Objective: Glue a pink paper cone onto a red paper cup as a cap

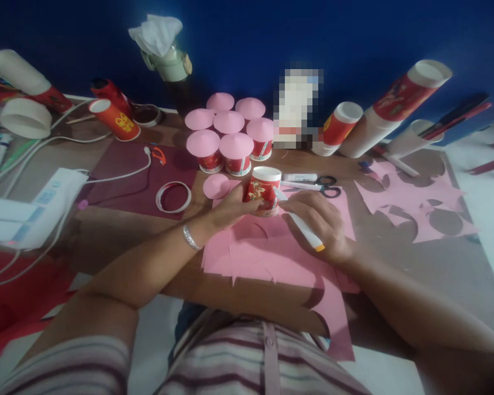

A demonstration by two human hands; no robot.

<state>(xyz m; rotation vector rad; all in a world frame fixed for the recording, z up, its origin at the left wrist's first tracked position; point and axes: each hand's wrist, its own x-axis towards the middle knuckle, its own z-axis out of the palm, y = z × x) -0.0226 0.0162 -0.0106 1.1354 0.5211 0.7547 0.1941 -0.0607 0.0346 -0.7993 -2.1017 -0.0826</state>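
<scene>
The left hand (230, 208) is wrapped around the side of a red paper cup (263, 190), which stands upright on the pink paper sheet (267, 258) with its white open rim facing up, so its long axis runs vertical. The right hand (319, 222) is closed around a white glue stick (298, 225) with an orange end; the stick lies slanted, its orange end pointing down and toward the person, its other end pointing up and left to touch the cup's side just below the rim. A silver bracelet (190, 237) sits on the left wrist. Just left of the cup lies a loose pink paper circle (216, 186). Behind it stand 7 cups capped with pink cones (230, 137), grouped close together. Scissors (327, 186) lie just right of the cup, handles pointing right. A roll of tape (173, 197) rests on dark red paper to the left. Pink paper scraps (415, 203) with round cut-outs lie well apart on the right of the surface (395, 258).
</scene>
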